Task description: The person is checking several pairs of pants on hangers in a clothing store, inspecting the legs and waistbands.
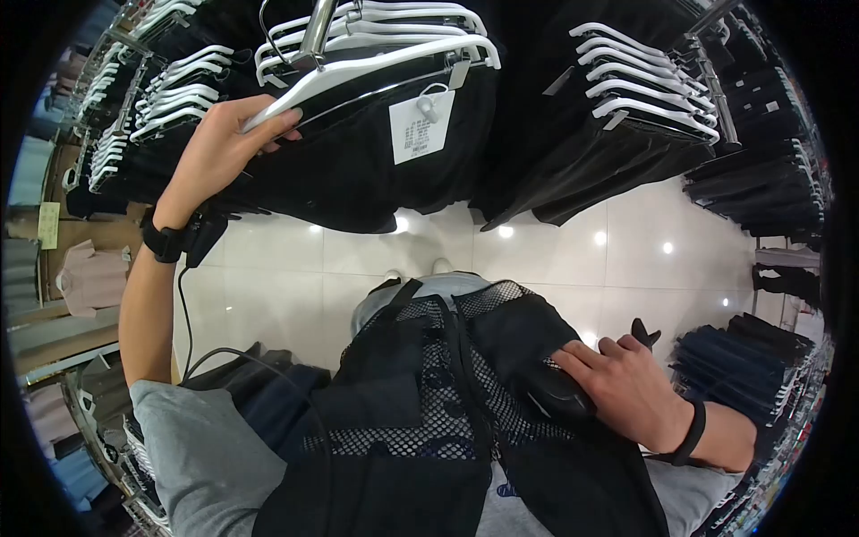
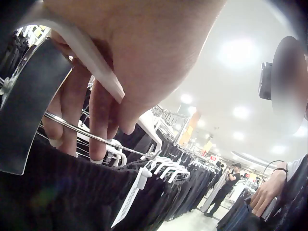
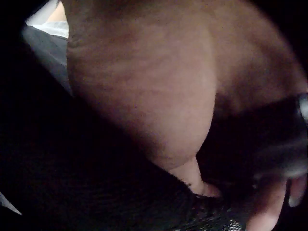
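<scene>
My left hand pinches the left end of a white hanger at the front of a rail. From it hang black trousers with an elastic-looking gathered waist, held by clips on a metal bar. In the left wrist view, the left fingertips hang behind that bar. A white price tag dangles from the waistband. Low at my front, my right hand curls round a glossy black object against the black mesh vest. Its kind cannot be made out, as the hand and vest hide much of it.
More white hangers with dark garments hang to the right, and others to the left. Folded-looking dark clothes are at the lower right. A pink top hangs far left. Another person stands down the aisle.
</scene>
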Demonstrator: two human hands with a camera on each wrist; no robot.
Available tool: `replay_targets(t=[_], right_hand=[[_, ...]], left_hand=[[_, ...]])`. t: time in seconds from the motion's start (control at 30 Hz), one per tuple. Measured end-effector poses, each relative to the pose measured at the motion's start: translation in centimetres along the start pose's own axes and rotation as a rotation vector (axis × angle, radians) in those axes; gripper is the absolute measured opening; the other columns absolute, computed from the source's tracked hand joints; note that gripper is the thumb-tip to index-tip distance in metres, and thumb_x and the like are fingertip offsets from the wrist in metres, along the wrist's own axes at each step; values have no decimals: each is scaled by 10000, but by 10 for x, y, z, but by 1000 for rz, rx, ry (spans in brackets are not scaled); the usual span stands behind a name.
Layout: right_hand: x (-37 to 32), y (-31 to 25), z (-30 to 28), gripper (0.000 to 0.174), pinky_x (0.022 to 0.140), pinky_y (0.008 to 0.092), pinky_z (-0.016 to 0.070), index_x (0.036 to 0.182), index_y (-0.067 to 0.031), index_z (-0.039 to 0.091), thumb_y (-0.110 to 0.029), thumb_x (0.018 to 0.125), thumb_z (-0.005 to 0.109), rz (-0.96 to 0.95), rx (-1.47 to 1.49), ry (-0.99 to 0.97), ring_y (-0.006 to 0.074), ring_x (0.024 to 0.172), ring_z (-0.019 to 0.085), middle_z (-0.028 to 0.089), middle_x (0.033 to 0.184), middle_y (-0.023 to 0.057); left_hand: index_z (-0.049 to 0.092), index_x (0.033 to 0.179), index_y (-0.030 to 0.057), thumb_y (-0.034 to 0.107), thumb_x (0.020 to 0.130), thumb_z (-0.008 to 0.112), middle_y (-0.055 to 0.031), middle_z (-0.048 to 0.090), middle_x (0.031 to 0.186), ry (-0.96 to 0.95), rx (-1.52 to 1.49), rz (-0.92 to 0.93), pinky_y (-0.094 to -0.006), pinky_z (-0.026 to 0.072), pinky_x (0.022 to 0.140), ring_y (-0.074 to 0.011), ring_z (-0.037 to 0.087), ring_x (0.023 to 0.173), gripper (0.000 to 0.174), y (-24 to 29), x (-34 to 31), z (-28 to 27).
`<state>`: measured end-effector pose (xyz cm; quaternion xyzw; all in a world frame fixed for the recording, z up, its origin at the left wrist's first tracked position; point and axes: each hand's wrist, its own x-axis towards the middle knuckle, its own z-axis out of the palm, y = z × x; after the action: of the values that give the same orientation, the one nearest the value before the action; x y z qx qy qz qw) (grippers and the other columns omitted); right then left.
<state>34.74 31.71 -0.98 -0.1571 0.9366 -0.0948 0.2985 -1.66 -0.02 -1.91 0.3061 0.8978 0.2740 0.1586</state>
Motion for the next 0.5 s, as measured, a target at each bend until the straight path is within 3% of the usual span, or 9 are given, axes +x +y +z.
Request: replay_targets(t=[0.1,0.2,0.23,0.3,0.43,0.5], right_hand=[[5,8,-4,474,787,383,548,1222,-51,612,-76,757,699,15,-113,4,260,940,670,637,1166,42],[0,35,-13,478,838,451,562,1238,-59,607,-107,772,705,-19,175,-245,311,978,684,637,1222,69],[4,39,-18,478,838,451,562,1238,-59,607,-107,772,705,-19,172,-243,311,978,684,637,1222,69],[10,43,-26,531,825,460,565,1288,-77,592,-94,768,700,94,335,-533,336,921,703,638,1237,97],[12,27,-15,565,798,462,564,1341,-84,564,-96,788,682,-29,299,-377,329,853,720,649,1223,118],[11,6,-9,561,776,453,562,1375,-93,546,-106,824,654,38,31,-220,300,847,723,651,1206,118]], left_hand=[[726,1104,-17,314,1007,649,-42,743,855,-16,3,-12,-211,503,701,-49,618,758,353,-2,1,1],[734,1089,-7,333,1003,654,-41,744,854,-20,5,-24,-209,492,685,-52,612,746,359,-1,1,1],[734,1089,-7,333,1003,654,-41,744,854,-16,5,-23,-209,492,685,-52,612,746,359,-1,1,1],[734,1079,-11,333,1004,654,-30,743,847,-4,-2,-22,-211,478,661,-52,607,733,361,-3,1,2],[735,1066,-12,332,1004,655,-21,741,839,-2,15,2,-214,465,642,-50,599,719,359,-15,5,3],[735,1062,-15,322,1006,652,-25,738,831,-25,37,-15,-219,483,661,-49,600,717,351,-9,5,4]])
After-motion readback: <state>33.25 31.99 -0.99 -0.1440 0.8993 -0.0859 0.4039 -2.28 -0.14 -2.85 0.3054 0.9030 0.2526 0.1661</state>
